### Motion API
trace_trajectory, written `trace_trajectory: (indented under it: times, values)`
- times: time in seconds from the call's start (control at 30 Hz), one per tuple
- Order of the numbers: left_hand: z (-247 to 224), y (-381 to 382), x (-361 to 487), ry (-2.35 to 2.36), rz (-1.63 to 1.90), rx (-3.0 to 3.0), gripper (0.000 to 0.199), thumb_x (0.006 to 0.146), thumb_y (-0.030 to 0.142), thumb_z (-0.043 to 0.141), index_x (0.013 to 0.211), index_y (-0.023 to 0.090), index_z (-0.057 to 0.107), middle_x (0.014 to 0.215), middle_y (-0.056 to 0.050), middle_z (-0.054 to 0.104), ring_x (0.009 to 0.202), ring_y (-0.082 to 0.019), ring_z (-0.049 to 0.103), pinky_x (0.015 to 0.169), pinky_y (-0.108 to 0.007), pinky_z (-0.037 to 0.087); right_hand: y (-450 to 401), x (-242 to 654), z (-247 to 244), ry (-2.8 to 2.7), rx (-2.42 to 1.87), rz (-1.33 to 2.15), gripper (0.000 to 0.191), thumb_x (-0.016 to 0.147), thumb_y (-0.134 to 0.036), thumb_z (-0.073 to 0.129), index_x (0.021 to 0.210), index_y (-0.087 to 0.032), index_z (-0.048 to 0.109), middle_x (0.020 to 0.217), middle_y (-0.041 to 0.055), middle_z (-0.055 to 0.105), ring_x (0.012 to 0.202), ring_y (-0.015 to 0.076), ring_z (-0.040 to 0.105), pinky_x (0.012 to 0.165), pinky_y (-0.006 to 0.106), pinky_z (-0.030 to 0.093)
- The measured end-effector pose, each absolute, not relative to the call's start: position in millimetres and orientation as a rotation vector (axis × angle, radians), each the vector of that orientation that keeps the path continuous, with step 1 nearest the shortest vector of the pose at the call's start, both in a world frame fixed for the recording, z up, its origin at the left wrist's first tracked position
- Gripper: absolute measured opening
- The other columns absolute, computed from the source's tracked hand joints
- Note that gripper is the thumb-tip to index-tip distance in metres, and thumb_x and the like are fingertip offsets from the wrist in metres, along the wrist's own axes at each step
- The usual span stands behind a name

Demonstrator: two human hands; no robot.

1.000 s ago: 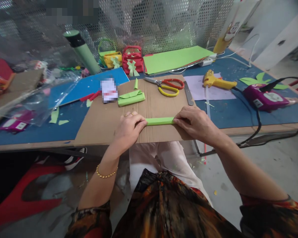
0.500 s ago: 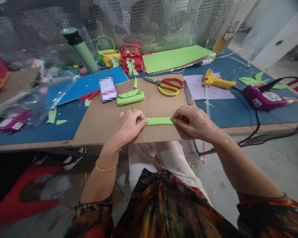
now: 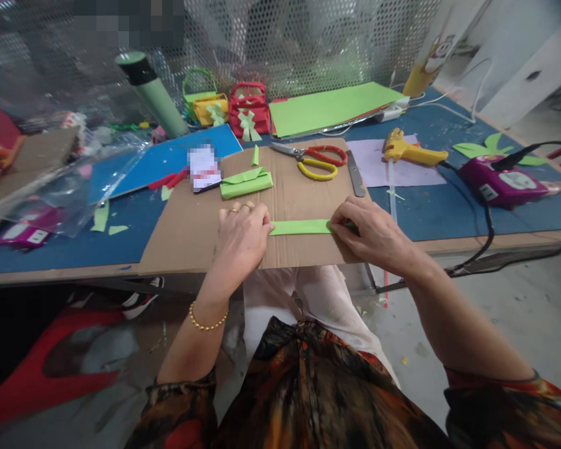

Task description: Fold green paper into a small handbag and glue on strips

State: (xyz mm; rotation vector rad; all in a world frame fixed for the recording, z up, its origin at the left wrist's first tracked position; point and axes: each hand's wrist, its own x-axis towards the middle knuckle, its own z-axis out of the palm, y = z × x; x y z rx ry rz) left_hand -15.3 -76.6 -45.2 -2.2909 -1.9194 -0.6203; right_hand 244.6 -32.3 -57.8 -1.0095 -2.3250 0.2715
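A narrow light-green paper strip (image 3: 301,227) lies across the cardboard sheet (image 3: 187,240) near the table's front edge. My left hand (image 3: 244,234), closed, grips the strip's left end. The right end is pinched in my right hand (image 3: 367,226), whose fingers cover that tip. Just beyond my left hand sits a folded green paper piece (image 3: 246,183), with a small green scrap (image 3: 255,156) behind it. Scissors (image 3: 320,163) with red and yellow handles lie behind the strip, and a flat metal blade (image 3: 355,174) rests beyond my right hand.
A yellow glue gun (image 3: 414,151) rests on pale purple paper (image 3: 369,165) at right, near a purple box (image 3: 500,182) with a black cable. Small paper bags (image 3: 249,112), green sheets (image 3: 336,109), a green bottle (image 3: 152,96) and a phone (image 3: 204,167) stand or lie farther back.
My left hand has shifted slightly left and turned more knuckles-up along the strip. My right hand has moved a little to the right, showing slightly more strip between the hands.
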Motion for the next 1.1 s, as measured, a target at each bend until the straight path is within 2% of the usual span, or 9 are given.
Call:
trace_trajectory:
  times: [0.1, 0.2, 0.33, 0.43, 0.57, 0.7, 0.83, 0.97, 1.1]
  values:
    - [-55, -83, -12, -1.772, -0.649, -2.108, 0.014, 0.099, 0.023, 0.062, 0.085, 0.022, 0.063, 0.092, -0.009, 0.065, 0.097, -0.031, 0.058, 0.084, -0.046, 0.042, -33, 244, -59, -2.337, -1.013, 0.24, 0.014, 0.095, -0.018, 0.056, 0.081, -0.023, 0.056, 0.083, 0.0065, 0.065, 0.081, 0.0223, 0.058, 0.073, 0.035, 0.042]
    - [-60, -91, -9, -1.681, -0.667, -1.952, 0.013, 0.099, 0.023, 0.062, 0.087, 0.02, 0.064, 0.095, -0.011, 0.064, 0.093, -0.031, 0.058, 0.08, -0.045, 0.041, -33, 244, -59, -2.327, -1.003, 0.218, 0.015, 0.093, -0.016, 0.057, 0.08, -0.023, 0.055, 0.083, 0.006, 0.064, 0.079, 0.0219, 0.058, 0.072, 0.035, 0.041]
    - [-57, -105, -5, -1.613, -0.605, -1.911, 0.025, 0.102, 0.012, 0.052, 0.082, 0.02, 0.065, 0.093, -0.011, 0.067, 0.085, -0.028, 0.058, 0.077, -0.044, 0.039, -34, 244, -60, -2.321, -0.973, 0.175, 0.015, 0.092, -0.014, 0.057, 0.08, -0.023, 0.055, 0.081, 0.0051, 0.064, 0.078, 0.0214, 0.058, 0.07, 0.034, 0.04]
    - [-57, -116, -3, -1.559, -0.576, -2.028, 0.03, 0.103, 0.007, 0.046, 0.09, 0.02, 0.071, 0.095, -0.011, 0.073, 0.085, -0.027, 0.06, 0.078, -0.045, 0.042, -34, 244, -61, -2.328, -0.963, 0.172, 0.017, 0.092, -0.014, 0.056, 0.079, -0.024, 0.054, 0.08, 0.0047, 0.064, 0.078, 0.0217, 0.059, 0.07, 0.035, 0.041]
    - [-69, -130, 1, -1.543, -0.677, -2.071, 0.02, 0.106, 0.021, 0.057, 0.117, 0.016, 0.073, 0.113, -0.014, 0.079, 0.102, -0.029, 0.068, 0.09, -0.047, 0.048, -33, 245, -63, -2.328, -0.948, 0.17, 0.017, 0.093, -0.016, 0.056, 0.078, -0.024, 0.054, 0.078, 0.0047, 0.064, 0.076, 0.0228, 0.06, 0.069, 0.036, 0.04]
    - [-86, -141, 5, -1.595, -0.71, -2.011, 0.039, 0.107, 0.038, 0.056, 0.136, 0.014, 0.068, 0.138, -0.016, 0.074, 0.127, -0.037, 0.065, 0.104, -0.055, 0.047, -32, 247, -67, -2.331, -0.937, 0.153, 0.015, 0.093, -0.018, 0.056, 0.08, -0.025, 0.055, 0.079, 0.0051, 0.065, 0.075, 0.0239, 0.06, 0.069, 0.037, 0.041]
    - [-95, -143, 7, -1.63, -0.72, -2.036, 0.05, 0.109, 0.042, 0.05, 0.147, 0.012, 0.061, 0.147, -0.019, 0.068, 0.145, -0.039, 0.056, 0.119, -0.061, 0.041, -32, 248, -70, -2.336, -0.94, 0.136, 0.014, 0.094, -0.019, 0.057, 0.081, -0.025, 0.055, 0.079, 0.0051, 0.064, 0.075, 0.024, 0.06, 0.07, 0.037, 0.042]
    - [-95, -141, 4, -1.587, -0.712, -2.095, 0.058, 0.11, 0.049, 0.044, 0.147, 0.006, 0.059, 0.147, -0.021, 0.067, 0.147, -0.037, 0.055, 0.126, -0.059, 0.037, -32, 247, -70, -2.33, -0.95, 0.132, 0.014, 0.093, -0.018, 0.057, 0.081, -0.025, 0.054, 0.078, 0.0049, 0.064, 0.075, 0.0241, 0.059, 0.069, 0.037, 0.041]
    - [-92, -140, 3, -1.625, -0.665, -2.119, 0.063, 0.109, 0.055, 0.04, 0.148, 0.008, 0.058, 0.148, -0.021, 0.066, 0.145, -0.038, 0.057, 0.121, -0.058, 0.042, -33, 247, -71, -2.325, -0.959, 0.139, 0.015, 0.094, -0.018, 0.055, 0.08, -0.025, 0.053, 0.078, 0.0044, 0.064, 0.074, 0.0235, 0.059, 0.07, 0.037, 0.04]
